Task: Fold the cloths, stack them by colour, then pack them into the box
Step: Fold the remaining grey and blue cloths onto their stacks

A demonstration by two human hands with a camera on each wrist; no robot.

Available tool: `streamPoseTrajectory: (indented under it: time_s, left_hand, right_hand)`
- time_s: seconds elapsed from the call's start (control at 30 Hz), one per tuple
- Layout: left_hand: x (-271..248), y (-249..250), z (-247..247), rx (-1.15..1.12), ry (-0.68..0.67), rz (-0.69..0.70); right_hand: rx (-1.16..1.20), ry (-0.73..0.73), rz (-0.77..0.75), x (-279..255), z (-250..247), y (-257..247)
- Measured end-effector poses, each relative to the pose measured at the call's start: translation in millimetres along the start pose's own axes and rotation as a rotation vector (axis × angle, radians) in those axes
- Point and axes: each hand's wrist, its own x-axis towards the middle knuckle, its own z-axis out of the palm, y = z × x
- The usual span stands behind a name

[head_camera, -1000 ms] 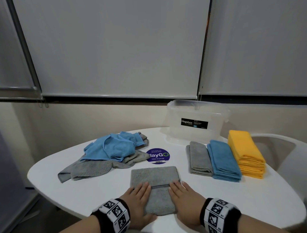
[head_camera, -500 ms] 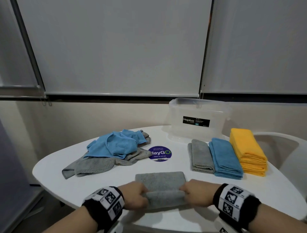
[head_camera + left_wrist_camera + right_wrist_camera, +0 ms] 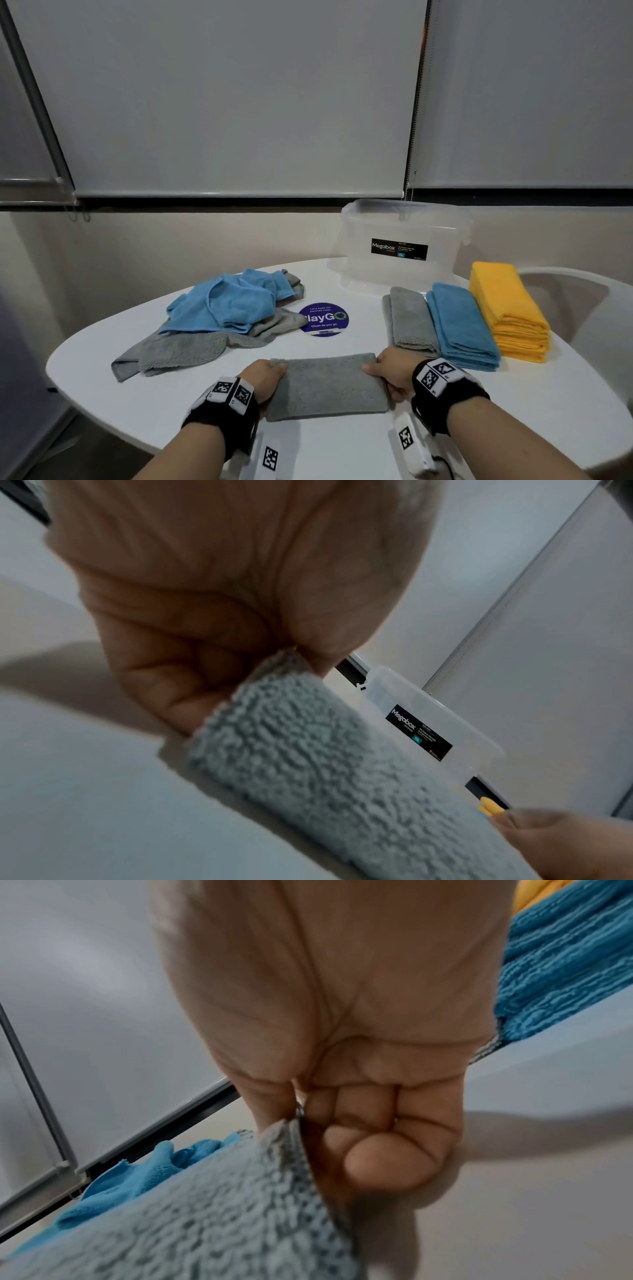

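Folded grey cloth [image 3: 327, 385] is gripped at its left end by the left hand [image 3: 267, 383] and at its right end by the right hand [image 3: 390, 378], fingers curled round the edges in both wrist views. Against the frame 0.5 s ago, the cloth is seen wider and flatter on the white worktop [image 3: 513, 411], with the hands spread further apart; 1.0 s ago, flat palms were pressed on it. Unchanged: grey stack [image 3: 409, 320], blue stack [image 3: 462, 329] and yellow stack [image 3: 507, 311] are lined up side by side near the clear box [image 3: 404, 246]. The unfolded blue and grey pile [image 3: 222, 315] is left beside the round purple sticker [image 3: 323, 319].
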Motion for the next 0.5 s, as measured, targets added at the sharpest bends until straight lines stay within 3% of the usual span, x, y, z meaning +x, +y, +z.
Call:
streamPoseTrajectory:
  time_s: [0.13, 0.4, 0.5]
  left_hand:
    - [2, 10, 2, 0.109, 0.023, -0.006]
    - [10, 16, 6, 0.106, 0.065, -0.022]
    - [11, 12, 10, 0.140, 0.092, -0.066]
  right_hand:
    - [-0.050, 0.020, 0.048, 7, 2, -6]
    - [-0.241, 0.074, 0.061, 2, 2, -20]
    - [-0.173, 0.039, 0.063, 8, 2, -17]
